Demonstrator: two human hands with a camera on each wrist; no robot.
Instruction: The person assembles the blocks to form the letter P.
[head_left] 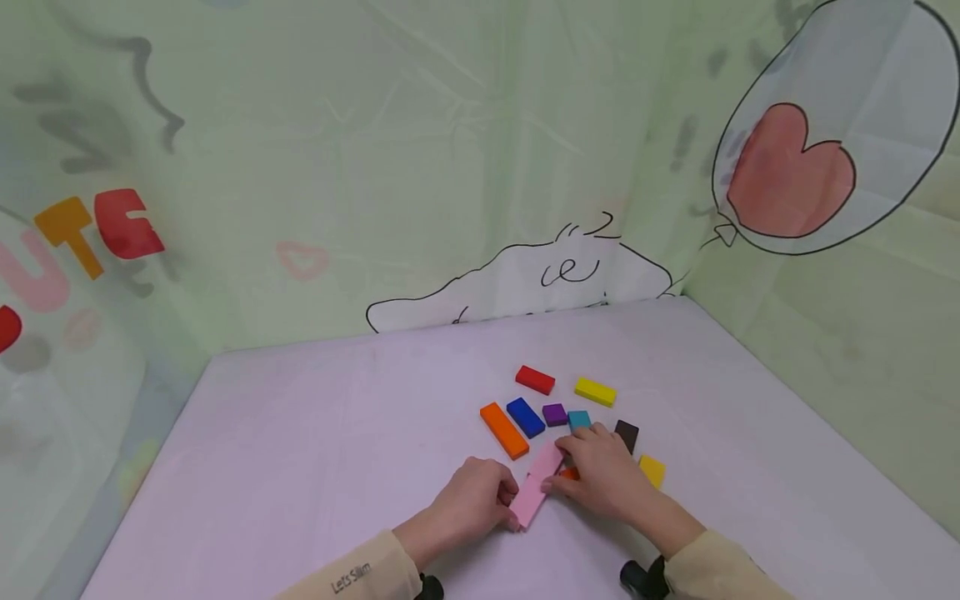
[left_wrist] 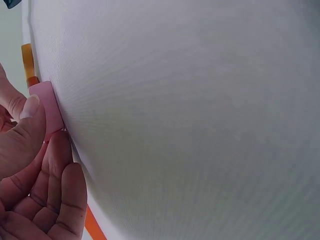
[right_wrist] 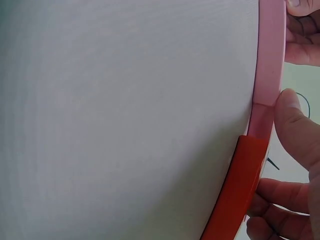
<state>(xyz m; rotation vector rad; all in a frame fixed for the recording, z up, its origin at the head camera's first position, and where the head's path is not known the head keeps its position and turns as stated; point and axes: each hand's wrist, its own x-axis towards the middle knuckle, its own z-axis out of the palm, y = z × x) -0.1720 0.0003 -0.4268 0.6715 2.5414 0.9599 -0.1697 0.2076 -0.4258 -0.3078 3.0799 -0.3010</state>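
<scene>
Blocks, pink: near pink block (head_left: pixel 528 502) and far pink block (head_left: pixel 547 462), laid end to end in a slant running from near left to far right, on the right half of the bench (head_left: pixel 300 467).
Hand, left: left hand (head_left: pixel 474 500), at the left of the near pink block; thumb and fingers narrow, pinching its near end.
Hand, right: right hand (head_left: pixel 603 471), at the right of the far pink block; thumb near the seam, fingers at the far end, holding that block.
Block, red-orange: red-orange block (head_left: pixel 570 473), partly hidden under the right hand, just beside the far pink block.
Blocks, left of centre group: orange block (head_left: pixel 504 431), with blue block (head_left: pixel 525 417) just to its right.
Blocks, far: red block (head_left: pixel 535 380) at left, yellow block (head_left: pixel 596 392) at right.
Blocks, small: purple block (head_left: pixel 555 414); teal block (head_left: pixel 579 419) to its right.
Blocks, right: dark block (head_left: pixel 626 435); amber block (head_left: pixel 652 471) nearer, both partly covered.
Sleeves: beige, the left sleeve (head_left: pixel 360 571) lettered.
Backdrop: pale green cloth (head_left: pixel 420 150), with a heart balloon print (head_left: pixel 795 175) at far right.
</scene>
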